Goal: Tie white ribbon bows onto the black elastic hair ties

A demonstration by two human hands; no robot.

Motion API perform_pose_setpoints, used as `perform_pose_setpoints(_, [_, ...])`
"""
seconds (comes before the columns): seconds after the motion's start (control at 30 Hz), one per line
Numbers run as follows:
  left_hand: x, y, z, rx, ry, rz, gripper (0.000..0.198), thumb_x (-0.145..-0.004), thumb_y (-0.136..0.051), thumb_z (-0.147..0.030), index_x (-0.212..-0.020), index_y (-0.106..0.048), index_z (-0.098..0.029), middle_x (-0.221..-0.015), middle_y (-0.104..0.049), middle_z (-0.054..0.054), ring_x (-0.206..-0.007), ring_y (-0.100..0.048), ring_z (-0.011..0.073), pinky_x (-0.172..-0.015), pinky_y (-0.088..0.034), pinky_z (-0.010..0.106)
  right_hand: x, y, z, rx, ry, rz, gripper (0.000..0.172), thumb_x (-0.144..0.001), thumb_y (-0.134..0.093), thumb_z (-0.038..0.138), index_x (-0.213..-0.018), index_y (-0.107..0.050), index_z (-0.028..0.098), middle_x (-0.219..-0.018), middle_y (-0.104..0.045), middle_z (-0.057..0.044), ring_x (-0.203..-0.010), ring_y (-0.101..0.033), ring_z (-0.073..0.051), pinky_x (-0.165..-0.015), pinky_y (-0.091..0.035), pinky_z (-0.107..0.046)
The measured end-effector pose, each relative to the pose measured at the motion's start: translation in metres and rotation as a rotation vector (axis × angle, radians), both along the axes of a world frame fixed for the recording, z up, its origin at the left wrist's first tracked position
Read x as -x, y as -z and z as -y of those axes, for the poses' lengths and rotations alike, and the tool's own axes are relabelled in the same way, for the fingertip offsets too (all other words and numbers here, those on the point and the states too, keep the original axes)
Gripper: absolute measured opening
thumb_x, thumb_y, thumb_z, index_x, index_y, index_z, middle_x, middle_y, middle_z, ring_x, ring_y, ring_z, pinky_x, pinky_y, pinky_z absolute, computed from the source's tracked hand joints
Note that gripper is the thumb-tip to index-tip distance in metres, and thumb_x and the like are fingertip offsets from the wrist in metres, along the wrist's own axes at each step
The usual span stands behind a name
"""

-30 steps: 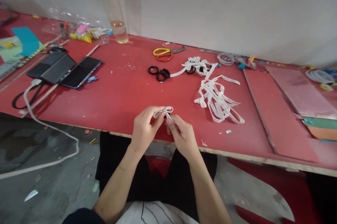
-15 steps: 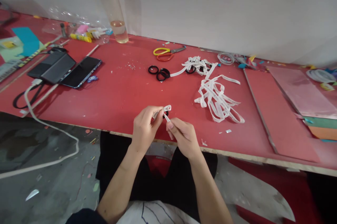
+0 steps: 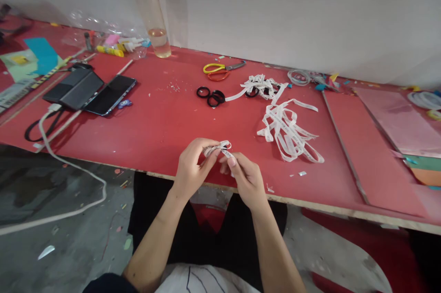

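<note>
My left hand (image 3: 193, 164) and my right hand (image 3: 245, 177) meet over the near edge of the red table (image 3: 155, 118). Both pinch a small looped piece of white printed ribbon (image 3: 218, 148) between fingertips. Whether a black ring sits inside the loop is hidden by my fingers. A loose pile of white ribbon strips (image 3: 287, 132) lies to the right of my hands. Black hair ties (image 3: 211, 96) lie farther back, with another ribbon heap (image 3: 258, 85) beside them.
Yellow-and-orange scissors (image 3: 220, 70) lie near the wall. A clear bottle (image 3: 151, 13) stands at the back. A phone (image 3: 108, 94) and a dark case (image 3: 74, 87) rest at left with a white cable (image 3: 69, 164). Pink sheets (image 3: 396, 118) lie at right.
My fingers have reworked the ribbon loop, flattening and pulling it sideways between both hands. The view has shifted slightly; the hands stay at the table's near edge.
</note>
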State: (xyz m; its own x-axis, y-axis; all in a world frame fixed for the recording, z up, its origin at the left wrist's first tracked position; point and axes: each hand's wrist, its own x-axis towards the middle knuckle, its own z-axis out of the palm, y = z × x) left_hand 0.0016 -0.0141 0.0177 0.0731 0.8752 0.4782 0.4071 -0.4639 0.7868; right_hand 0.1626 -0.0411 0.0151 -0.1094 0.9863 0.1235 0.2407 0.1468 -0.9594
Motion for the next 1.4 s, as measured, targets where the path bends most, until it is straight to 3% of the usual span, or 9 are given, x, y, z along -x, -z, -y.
perform_pose_setpoints(0.1, [0.002,0.002,-0.001,0.006,-0.032,0.028,0.013,-0.092,-0.066,-0.027,-0.102,-0.062,-0.020,-0.095,-0.071,0.005,-0.086,-0.067,0.0151,-0.076,-0.055,0.027,0.002,0.005,-0.002,-0.003,0.071,-0.035,0.024,-0.096,-0.058,0.043,-0.106,-0.065,0.022,-0.096,-0.070,-0.005,-0.089,-0.067,-0.017,-0.081,-0.053,-0.028])
perform_pose_setpoints(0.2, [0.002,0.004,-0.002,-0.073,0.059,-0.010,0.006,-0.094,-0.063,-0.022,-0.100,-0.063,-0.021,-0.097,-0.072,0.005,-0.092,-0.066,0.0174,-0.083,-0.054,0.033,0.004,0.009,-0.003,0.009,0.117,-0.130,0.033,-0.092,-0.064,0.043,-0.119,-0.057,0.025,-0.110,-0.068,-0.007,-0.099,-0.067,-0.019,-0.088,-0.056,-0.032])
perform_pose_setpoints(0.33, [0.001,0.004,-0.003,-0.164,0.138,-0.083,0.010,-0.094,-0.061,-0.015,-0.097,-0.063,-0.024,-0.099,-0.074,0.003,-0.099,-0.061,0.0191,-0.092,-0.052,0.040,0.006,0.011,-0.003,0.029,0.137,-0.187,0.037,-0.091,-0.066,0.039,-0.124,-0.053,0.027,-0.103,-0.066,-0.004,-0.093,-0.067,-0.015,-0.083,-0.058,-0.028])
perform_pose_setpoints(0.47, [0.002,0.000,-0.003,-0.120,0.138,-0.060,0.013,-0.092,-0.063,-0.016,-0.102,-0.062,-0.024,-0.100,-0.073,0.003,-0.108,-0.058,0.0211,-0.096,-0.052,0.041,0.005,0.008,-0.002,0.032,0.136,-0.197,0.023,-0.092,-0.066,0.037,-0.111,-0.062,0.025,-0.103,-0.066,-0.005,-0.095,-0.067,-0.015,-0.084,-0.057,-0.027])
perform_pose_setpoints(0.67, [0.003,-0.005,-0.001,-0.051,0.205,-0.093,0.020,-0.093,-0.060,-0.021,-0.114,-0.060,-0.023,-0.118,-0.065,0.009,-0.126,-0.053,0.0253,-0.108,-0.047,0.049,0.003,0.003,-0.002,0.009,0.165,-0.240,0.019,-0.092,-0.065,0.037,-0.105,-0.062,0.023,-0.095,-0.065,-0.005,-0.086,-0.066,-0.015,-0.077,-0.058,-0.027])
perform_pose_setpoints(0.9, [0.001,-0.002,0.001,-0.027,0.202,-0.077,0.011,-0.094,-0.059,-0.019,-0.105,-0.062,-0.021,-0.102,-0.068,0.007,-0.097,-0.065,0.0186,-0.083,-0.055,0.034,0.002,0.004,-0.004,0.006,0.136,-0.240,0.016,-0.092,-0.065,0.037,-0.098,-0.060,0.023,-0.092,-0.065,-0.003,-0.086,-0.065,-0.014,-0.078,-0.056,-0.026])
perform_pose_setpoints(1.23, [-0.001,0.000,0.001,-0.060,0.141,-0.052,0.006,-0.090,-0.060,-0.015,-0.092,-0.064,-0.020,-0.091,-0.069,0.005,-0.086,-0.064,0.0170,-0.079,-0.054,0.033,0.003,0.003,-0.004,0.031,0.160,-0.201,0.017,-0.090,-0.068,0.037,-0.088,-0.062,0.021,-0.080,-0.065,-0.002,-0.074,-0.064,-0.012,-0.066,-0.054,-0.024])
perform_pose_setpoints(1.4, [0.002,-0.002,-0.001,0.048,0.128,0.045,0.005,-0.093,-0.062,-0.020,-0.094,-0.067,-0.021,-0.091,-0.071,0.003,-0.086,-0.067,0.0153,-0.078,-0.054,0.028,0.004,0.000,-0.005,0.066,0.227,-0.258,0.024,-0.088,-0.070,0.035,-0.109,-0.063,0.024,-0.095,-0.071,-0.003,-0.082,-0.068,-0.013,-0.072,-0.058,-0.025])
